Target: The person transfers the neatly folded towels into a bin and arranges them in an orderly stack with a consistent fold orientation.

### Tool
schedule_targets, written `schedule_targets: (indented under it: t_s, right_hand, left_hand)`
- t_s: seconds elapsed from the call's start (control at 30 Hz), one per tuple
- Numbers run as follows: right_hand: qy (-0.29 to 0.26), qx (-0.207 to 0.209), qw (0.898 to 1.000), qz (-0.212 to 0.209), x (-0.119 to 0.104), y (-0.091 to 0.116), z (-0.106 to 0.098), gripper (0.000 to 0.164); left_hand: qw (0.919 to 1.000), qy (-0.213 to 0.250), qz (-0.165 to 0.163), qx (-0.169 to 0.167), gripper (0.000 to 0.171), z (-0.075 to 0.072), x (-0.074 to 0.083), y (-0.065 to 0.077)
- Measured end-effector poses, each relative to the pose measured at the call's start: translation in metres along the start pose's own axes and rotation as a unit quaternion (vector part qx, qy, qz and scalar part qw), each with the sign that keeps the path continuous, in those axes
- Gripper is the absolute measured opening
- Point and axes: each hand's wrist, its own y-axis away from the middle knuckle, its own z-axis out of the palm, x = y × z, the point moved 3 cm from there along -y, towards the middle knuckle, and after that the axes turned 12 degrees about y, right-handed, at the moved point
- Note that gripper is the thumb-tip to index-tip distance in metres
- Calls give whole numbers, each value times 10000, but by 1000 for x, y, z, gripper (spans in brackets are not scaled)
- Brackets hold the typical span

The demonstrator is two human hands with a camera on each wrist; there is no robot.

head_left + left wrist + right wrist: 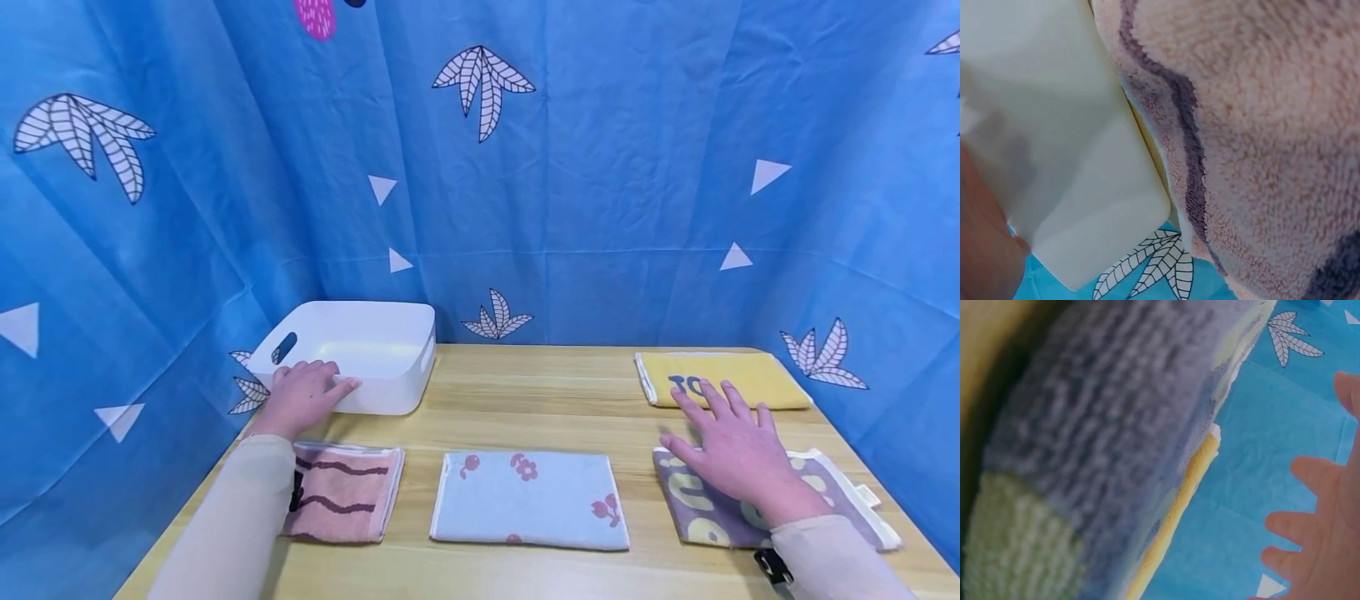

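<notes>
My left hand (303, 400) grips the near rim of a white plastic basket (386, 396) at the back left, with fingers bent over the edge and thumb along the outer wall; the fingertips are hidden. Below that wrist lies a folded pink towel (341, 493) with dark wavy stripes. My right hand (731, 454) is spread, palm down, above a folded purple towel (693, 492) with pale yellow lettering. It holds nothing. In the right wrist view its fingers (1291, 528) are apart from the purple towel (1110, 425). Just beyond the fingertips is a folded yellow towel (742, 375).
A folded light-blue towel (528, 504) with pink flowers lies between the pink and purple ones. All rest on a wooden table (517, 400). A blue patterned curtain (600, 183) encloses the table's back and sides. The basket has cut-out handle holes.
</notes>
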Motion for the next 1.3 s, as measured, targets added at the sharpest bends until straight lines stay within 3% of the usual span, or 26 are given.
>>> schedule_targets:
  t_s: [0.43, 1.3]
  right_hand:
    - [-25, 151, 9998, -121, -5, -2, -4, 87]
    - [-111, 71, 9998, -147, -9, -3, -7, 89]
  left_hand:
    - [9996, 76, -39, -275, 67, 2, 24, -4]
    - [9971, 27, 201, -731, 52, 33, 96, -17]
